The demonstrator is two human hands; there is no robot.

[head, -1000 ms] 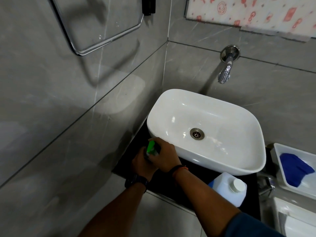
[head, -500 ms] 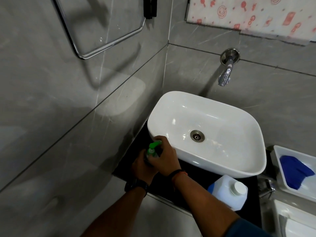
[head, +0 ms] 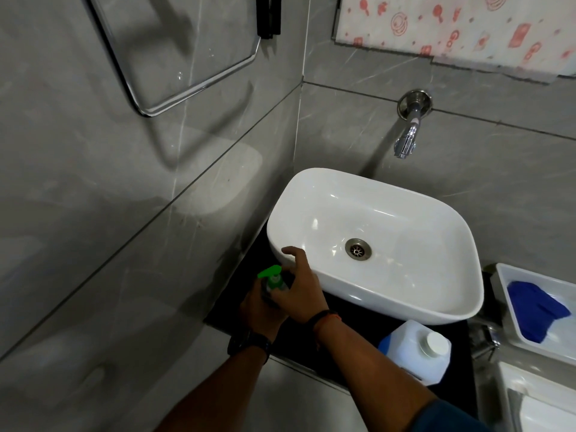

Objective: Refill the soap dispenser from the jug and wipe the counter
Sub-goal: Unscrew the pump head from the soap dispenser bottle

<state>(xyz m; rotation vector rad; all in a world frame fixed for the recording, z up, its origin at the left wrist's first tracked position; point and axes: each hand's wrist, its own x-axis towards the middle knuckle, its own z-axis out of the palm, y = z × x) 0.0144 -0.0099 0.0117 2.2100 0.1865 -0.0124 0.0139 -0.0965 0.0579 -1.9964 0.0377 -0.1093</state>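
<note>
Early stage: the soap dispenser point(head: 274, 280) stands on the bench point(head: 358, 335) at the sink's point(head: 405, 313) 8 o'clock, pump on. Left hand point(head: 260, 310) fingers clamp its body; right hand point(head: 300, 294) fingers spread beside the pump. Jug point(head: 414, 353), at 5 o'clock, remains capped; no wiping done.

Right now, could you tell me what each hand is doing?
Left hand: closed around the soap dispenser.
Right hand: open, fingers spread, at the dispenser's pump.
</note>
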